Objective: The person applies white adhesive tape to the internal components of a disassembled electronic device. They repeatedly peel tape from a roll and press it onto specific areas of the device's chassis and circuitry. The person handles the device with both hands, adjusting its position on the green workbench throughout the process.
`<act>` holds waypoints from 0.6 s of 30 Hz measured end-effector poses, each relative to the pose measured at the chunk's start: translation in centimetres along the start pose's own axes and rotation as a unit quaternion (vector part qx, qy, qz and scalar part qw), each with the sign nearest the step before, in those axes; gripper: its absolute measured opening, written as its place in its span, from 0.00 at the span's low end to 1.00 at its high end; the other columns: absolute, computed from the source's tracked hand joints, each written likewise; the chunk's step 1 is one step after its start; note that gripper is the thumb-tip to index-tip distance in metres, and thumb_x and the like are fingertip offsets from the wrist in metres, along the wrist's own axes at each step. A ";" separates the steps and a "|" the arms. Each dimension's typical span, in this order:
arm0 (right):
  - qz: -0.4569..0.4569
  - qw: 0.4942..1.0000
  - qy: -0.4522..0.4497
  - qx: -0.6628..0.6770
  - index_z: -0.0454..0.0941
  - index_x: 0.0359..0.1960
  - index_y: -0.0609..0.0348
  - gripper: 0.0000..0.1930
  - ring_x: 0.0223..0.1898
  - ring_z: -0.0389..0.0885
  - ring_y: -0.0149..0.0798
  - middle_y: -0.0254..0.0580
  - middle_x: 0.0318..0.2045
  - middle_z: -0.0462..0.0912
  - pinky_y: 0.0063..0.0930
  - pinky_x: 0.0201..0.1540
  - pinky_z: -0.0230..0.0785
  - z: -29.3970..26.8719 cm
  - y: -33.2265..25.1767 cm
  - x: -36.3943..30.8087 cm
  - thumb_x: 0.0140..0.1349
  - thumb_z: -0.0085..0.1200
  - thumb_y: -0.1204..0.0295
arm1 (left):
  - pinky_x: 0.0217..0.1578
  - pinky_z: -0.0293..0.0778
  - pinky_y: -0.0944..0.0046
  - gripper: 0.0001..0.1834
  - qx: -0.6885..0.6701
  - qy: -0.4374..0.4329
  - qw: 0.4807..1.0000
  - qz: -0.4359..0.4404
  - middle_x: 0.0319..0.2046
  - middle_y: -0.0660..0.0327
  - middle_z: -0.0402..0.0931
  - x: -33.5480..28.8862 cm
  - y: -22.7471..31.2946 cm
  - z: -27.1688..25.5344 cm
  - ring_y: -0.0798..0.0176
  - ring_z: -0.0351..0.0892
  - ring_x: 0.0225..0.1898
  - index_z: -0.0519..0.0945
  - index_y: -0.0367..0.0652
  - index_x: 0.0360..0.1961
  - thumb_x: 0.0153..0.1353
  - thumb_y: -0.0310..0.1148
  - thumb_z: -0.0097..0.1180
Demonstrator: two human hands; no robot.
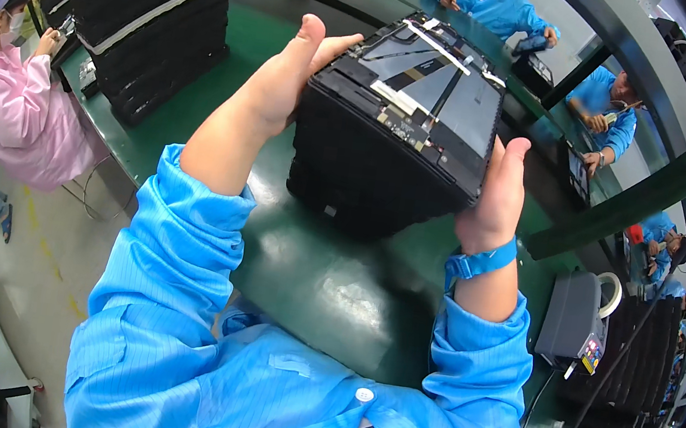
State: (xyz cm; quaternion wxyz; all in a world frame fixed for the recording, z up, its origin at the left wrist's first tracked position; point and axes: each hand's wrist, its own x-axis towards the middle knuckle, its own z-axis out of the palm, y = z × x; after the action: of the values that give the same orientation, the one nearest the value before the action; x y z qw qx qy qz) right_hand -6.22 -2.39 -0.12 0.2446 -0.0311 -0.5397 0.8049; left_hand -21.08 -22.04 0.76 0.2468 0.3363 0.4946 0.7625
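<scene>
A tall stack of black trays (367,165) stands in front of me on the green table. On top of it lies an opened tablet (470,101), its grey inner plates, white strips and circuit board bared. My left hand (278,84) presses against the stack's left side, thumb pointing up. Against the right side sits my right hand (493,195), its thumb also raised and its fingers mostly hidden behind the edge. Between them the two hands grip the upper part of the stack. A blue wrist strap (482,265) circles my right wrist.
Another tall black stack (147,24) with a pale band stands at the left on the green table (324,289). A grey tape dispenser (576,318) is at the right, beside more black trays (630,338). Co-workers in blue sit across; a person in pink (24,103) is at left.
</scene>
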 end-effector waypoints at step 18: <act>-0.015 0.994 0.099 0.032 0.72 0.55 0.60 0.33 0.50 0.76 0.40 0.43 0.49 0.79 0.35 0.55 0.66 1.1 2.1 -0.5 0.67 0.36 0.41 | 0.56 0.66 0.56 0.51 -0.037 0.025 0.998 -0.040 0.55 0.51 0.73 0.6 -1.3 -0.4 0.56 0.72 0.56 0.71 0.37 0.58 0.56 0.76 0.34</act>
State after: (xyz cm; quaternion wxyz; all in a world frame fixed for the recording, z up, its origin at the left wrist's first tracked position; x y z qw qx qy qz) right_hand -6.89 -4.19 -1.58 0.3098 -0.0947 -0.4873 0.8109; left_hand -21.66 -21.34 -0.42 0.2766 0.2883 0.4852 0.7778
